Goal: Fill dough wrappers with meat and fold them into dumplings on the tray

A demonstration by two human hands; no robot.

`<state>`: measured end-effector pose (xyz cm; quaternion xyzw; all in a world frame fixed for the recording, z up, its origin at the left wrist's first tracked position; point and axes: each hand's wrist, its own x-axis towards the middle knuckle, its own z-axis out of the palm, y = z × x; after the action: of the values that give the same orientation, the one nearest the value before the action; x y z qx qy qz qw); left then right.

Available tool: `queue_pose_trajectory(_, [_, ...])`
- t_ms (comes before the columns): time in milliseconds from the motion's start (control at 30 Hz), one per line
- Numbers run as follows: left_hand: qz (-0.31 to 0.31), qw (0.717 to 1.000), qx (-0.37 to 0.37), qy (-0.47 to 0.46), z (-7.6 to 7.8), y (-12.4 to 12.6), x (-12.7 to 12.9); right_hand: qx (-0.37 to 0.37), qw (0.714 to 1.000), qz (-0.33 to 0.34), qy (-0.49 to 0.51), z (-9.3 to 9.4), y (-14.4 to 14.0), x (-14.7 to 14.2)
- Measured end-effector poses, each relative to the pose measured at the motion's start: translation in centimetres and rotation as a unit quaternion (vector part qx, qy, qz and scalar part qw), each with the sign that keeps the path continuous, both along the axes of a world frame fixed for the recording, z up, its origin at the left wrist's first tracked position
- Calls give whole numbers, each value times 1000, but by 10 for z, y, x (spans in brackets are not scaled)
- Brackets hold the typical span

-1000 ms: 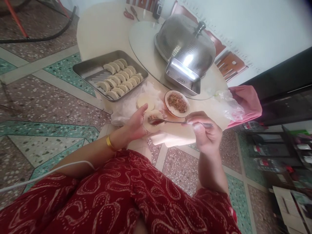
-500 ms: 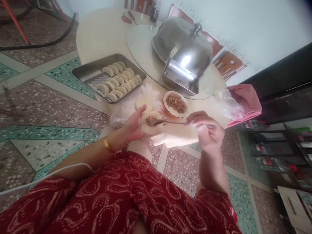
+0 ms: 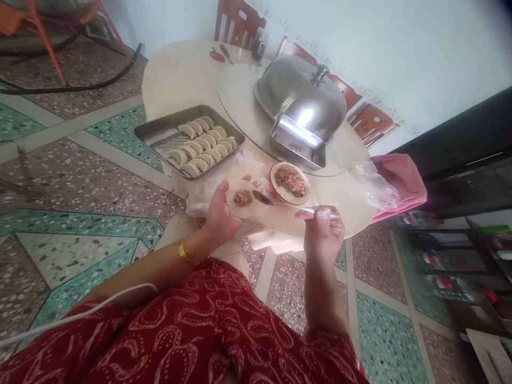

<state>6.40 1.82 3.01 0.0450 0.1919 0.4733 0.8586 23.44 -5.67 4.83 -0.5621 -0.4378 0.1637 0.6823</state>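
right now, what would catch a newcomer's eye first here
The left hand at the table's near edge cups a round dough wrapper with a lump of meat filling on it. The right hand holds a spoon beside it. Behind sits a metal tray of folded dumplings.

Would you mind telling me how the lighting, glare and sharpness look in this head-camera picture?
Head view: soft daylight, no hard shadows; a bright glare streak sits on the steel dome cover. The wide lens bends the floor tiles and tilts the table. The left hand with its filled wrapper and the right hand with the spoon are fairly sharp; the right edge smears.
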Motion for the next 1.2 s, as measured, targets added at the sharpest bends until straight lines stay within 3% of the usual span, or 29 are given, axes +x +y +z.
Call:
queue_pose_trajectory(267, [-7,999,-25,-39,-7,1,4,-36,999,-11,-27,-12,1,-3])
queue_pose_trajectory(433, [-28,999,-37,-22,-8,3,6,-31,997,33,-63,-13,-1,-9])
queue_pose_trajectory(600, [-38,997,-53,-27,-8,4,6,8,996,24,-81,-7,1,-8])
queue_pose_trajectory(933, [-97,995,-20,-16,-22,7,3,-24,993,41,-109,9,5,5])
queue_pose_trajectory(1200, [-106,994,-36,17,-15,9,3,-11,983,116,-142,21,8,2])
